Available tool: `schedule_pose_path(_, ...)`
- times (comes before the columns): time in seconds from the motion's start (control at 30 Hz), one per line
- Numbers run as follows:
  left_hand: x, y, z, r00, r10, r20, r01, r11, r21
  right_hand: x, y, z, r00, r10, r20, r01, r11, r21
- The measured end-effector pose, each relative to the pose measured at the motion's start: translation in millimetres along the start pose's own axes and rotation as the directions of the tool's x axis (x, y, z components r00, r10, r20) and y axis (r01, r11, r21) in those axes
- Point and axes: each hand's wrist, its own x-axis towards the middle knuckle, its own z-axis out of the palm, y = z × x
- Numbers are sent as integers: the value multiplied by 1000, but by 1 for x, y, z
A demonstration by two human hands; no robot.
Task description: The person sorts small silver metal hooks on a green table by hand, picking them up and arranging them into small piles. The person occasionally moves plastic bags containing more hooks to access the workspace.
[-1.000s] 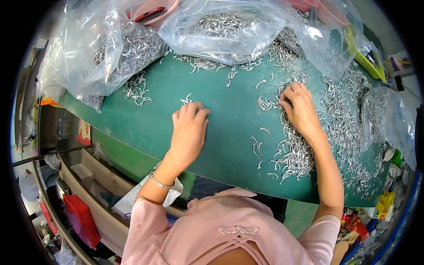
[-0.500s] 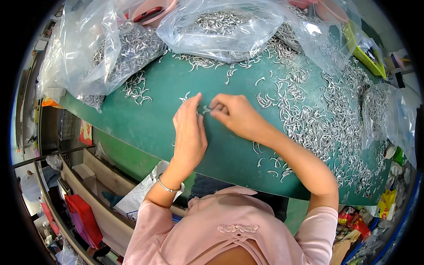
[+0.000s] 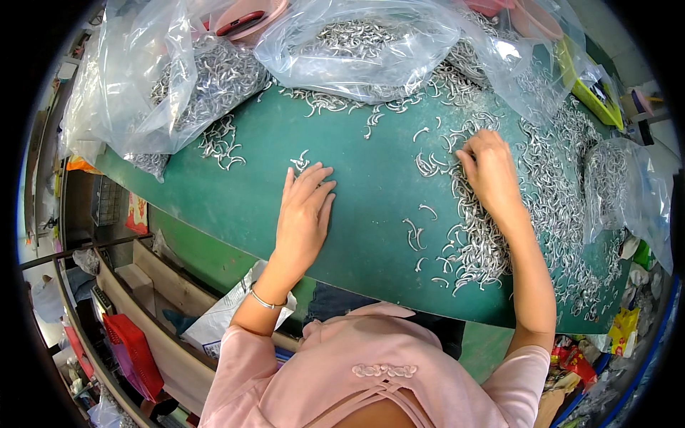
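My left hand (image 3: 303,214) lies flat, palm down, on the green tabletop (image 3: 371,200), fingers pointing to a few small curved metal hooks (image 3: 301,160) just beyond the fingertips. My right hand (image 3: 489,171) rests with bent fingers on the edge of a broad heap of the same silvery hooks (image 3: 542,192) on the right side; whether a hook is pinched in it cannot be made out. A few loose hooks (image 3: 414,232) lie between the two hands.
Clear plastic bags full of hooks sit at the back left (image 3: 178,78), back middle (image 3: 357,43) and far right (image 3: 621,178). A pink tray (image 3: 246,18) and a yellow-green tray (image 3: 589,85) stand behind. Below the table edge are a red crate (image 3: 128,349) and wooden shelves.
Half a second ago both hands met near the table's middle over a hook. My right hand has since gone back right to the heap; my left hand has flattened on the table.
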Motion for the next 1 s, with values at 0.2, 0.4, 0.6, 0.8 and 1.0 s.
schedule_pose_path(0.2,0,14,2,991,-74,-109,58,987,-148,3,-73,-1,932,56,357,-276,749,603)
schedule_pose_path(0.4,3,18,8,991,-53,-126,32,986,-161,12,-110,40,978,-84,190,-108,579,808)
schedule_pose_path(0.6,0,7,2,975,143,170,-139,990,-37,-20,-38,1,994,112,-5,-112,991,71)
schedule_pose_path(0.8,-4,0,0,995,77,67,-75,997,-29,-30,-21,6,1000,22,-17,-23,999,-40)
schedule_pose_path(1.0,-3,5,-5,999,11,-34,-14,997,-78,-33,-18,-5,980,197,23,-181,844,504)
